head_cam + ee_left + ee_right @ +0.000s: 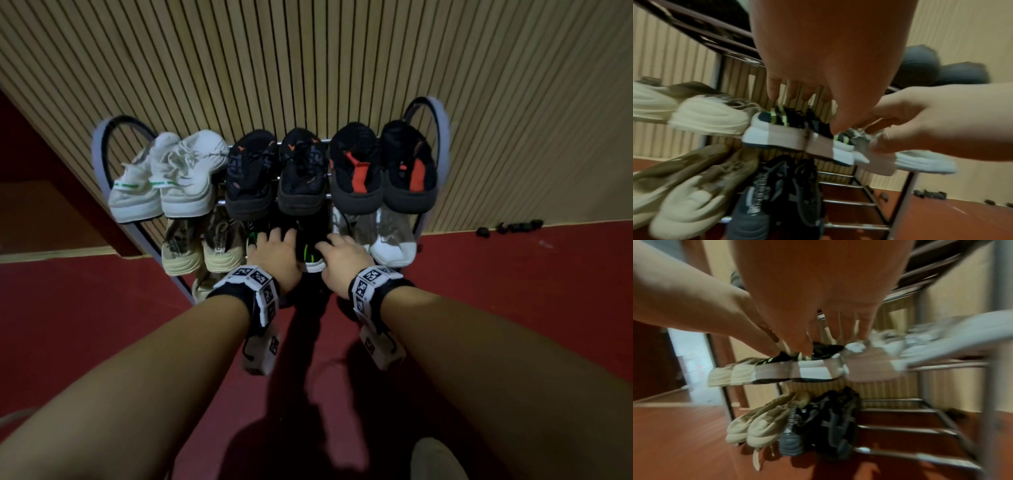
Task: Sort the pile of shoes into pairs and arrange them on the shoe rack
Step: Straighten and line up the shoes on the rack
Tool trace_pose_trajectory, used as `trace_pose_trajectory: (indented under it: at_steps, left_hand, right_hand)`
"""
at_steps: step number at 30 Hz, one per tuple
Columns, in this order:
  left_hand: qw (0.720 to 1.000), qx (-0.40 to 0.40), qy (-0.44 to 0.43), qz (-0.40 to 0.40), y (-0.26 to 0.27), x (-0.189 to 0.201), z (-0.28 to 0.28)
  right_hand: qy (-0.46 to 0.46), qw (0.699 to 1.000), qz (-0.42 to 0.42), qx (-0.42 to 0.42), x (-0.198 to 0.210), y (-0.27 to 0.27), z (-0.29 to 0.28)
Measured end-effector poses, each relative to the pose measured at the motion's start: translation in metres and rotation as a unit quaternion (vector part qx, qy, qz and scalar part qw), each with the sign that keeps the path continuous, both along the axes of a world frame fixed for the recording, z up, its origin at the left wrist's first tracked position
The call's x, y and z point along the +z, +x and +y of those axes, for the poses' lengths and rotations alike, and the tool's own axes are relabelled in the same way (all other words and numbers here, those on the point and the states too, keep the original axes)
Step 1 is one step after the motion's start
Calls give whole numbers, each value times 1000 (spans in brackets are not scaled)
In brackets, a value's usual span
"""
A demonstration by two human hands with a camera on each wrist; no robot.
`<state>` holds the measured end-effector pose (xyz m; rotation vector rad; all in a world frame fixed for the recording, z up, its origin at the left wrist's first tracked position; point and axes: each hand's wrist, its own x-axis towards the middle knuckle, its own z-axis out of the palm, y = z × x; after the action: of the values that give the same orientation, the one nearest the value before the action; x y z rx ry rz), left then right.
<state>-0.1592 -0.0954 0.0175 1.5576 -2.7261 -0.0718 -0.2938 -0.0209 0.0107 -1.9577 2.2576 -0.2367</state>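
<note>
My left hand (274, 257) and right hand (342, 262) both rest on the black shoes with neon-green stripes and thick white soles (777, 129), which sit side by side in the middle of the shoe rack (99, 154)'s second shelf, heels toward me. The fingers of both hands reach down over the shoes' tops, only loosely bent, and through the blur I cannot tell whether they truly grip. Beige shoes (198, 250) stand just left of them, white shoes (390, 246) just right.
</note>
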Motion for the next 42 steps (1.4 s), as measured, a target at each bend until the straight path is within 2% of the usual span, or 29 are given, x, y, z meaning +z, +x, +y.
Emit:
trace_pose_trajectory:
  at_steps: [4, 7, 10, 12, 15, 17, 19, 20, 24, 28, 34, 38, 42]
  left_hand:
    - [997, -66, -26, 25, -30, 1, 18]
    - [992, -122, -4, 11, -50, -4, 29]
    - [992, -129, 6, -1, -64, -11, 34]
    - [992, -128, 14, -6, -72, -17, 38]
    - [993, -114, 24, -1, -80, -23, 41]
    - [994, -106, 28, 2, -84, -26, 41]
    - [994, -102, 26, 3, -87, -27, 42]
    - [995, -100, 26, 2, -88, -26, 42]
    - [995, -99, 32, -1, -89, -26, 41]
    - [992, -123, 26, -18, -86, -30, 41]
    - [993, -116, 14, -17, -89, -31, 43]
    - [993, -105, 42, -19, -91, -27, 45]
    - [994, -81, 72, -19, -95, -11, 53]
  right_hand:
    - [-58, 995, -25, -80, -2, -32, 33]
    - [-72, 980, -52, -178, -6, -65, 54]
    - [-90, 944, -127, -291, -12, -94, 66]
    - [-89, 908, -199, -357, -18, -107, 68]
    - [-35, 853, -316, -414, -26, -118, 67]
    - [-9, 804, -434, -407, -29, -118, 65]
    - [-1, 726, -562, -397, -29, -116, 62]
    - [9, 702, -597, -389, -29, -116, 61]
    - [24, 653, -649, -390, -25, -115, 50]
    - [14, 587, -695, -415, -14, -113, 44]
    - [-23, 557, -732, -393, 0, -106, 43]
    - [-30, 518, -770, -371, 13, -99, 52]
    - [-18, 508, -784, -357, 26, -88, 66]
